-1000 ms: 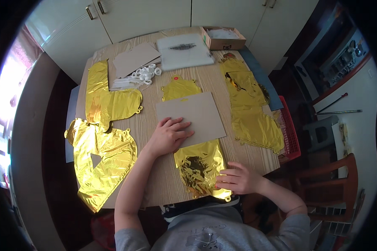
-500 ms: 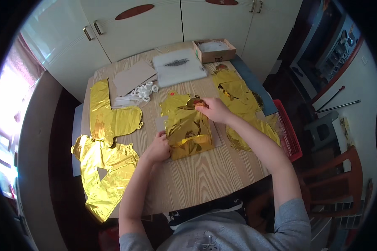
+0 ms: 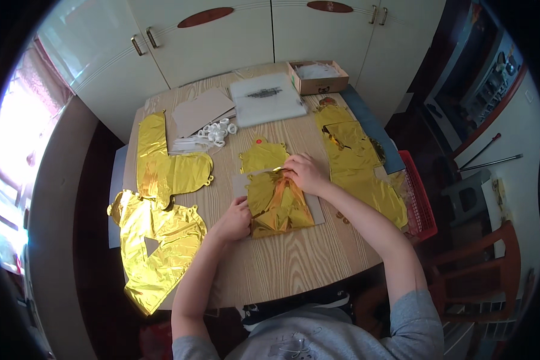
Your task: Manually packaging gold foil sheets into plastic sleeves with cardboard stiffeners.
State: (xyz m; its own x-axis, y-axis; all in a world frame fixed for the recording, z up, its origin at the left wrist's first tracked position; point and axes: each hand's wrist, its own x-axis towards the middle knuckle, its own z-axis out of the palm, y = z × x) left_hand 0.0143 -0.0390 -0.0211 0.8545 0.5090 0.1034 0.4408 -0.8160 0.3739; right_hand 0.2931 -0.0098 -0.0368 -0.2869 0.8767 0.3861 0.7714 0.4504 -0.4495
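A crumpled gold foil balloon (image 3: 278,204) lies on a brown cardboard sheet (image 3: 315,211) in the middle of the wooden table (image 3: 294,264). My left hand (image 3: 234,219) presses down on the foil's lower left corner and the cardboard edge. My right hand (image 3: 305,171) pinches the foil's upper edge at the far side of the cardboard. Another gold foil piece (image 3: 263,157) lies just beyond it.
Large gold foil balloons (image 3: 162,174) spread over the table's left side and hang off its edge (image 3: 153,252). More gold foil (image 3: 360,162) lies at the right. White ribbon coils (image 3: 217,131), cardboard (image 3: 201,110), a clear plastic bag (image 3: 267,99) and a small box (image 3: 318,77) sit at the back.
The gold foil balloon was lifted from the table's near edge onto the cardboard sheet. My right hand went to its far edge, my left hand to its lower left corner.
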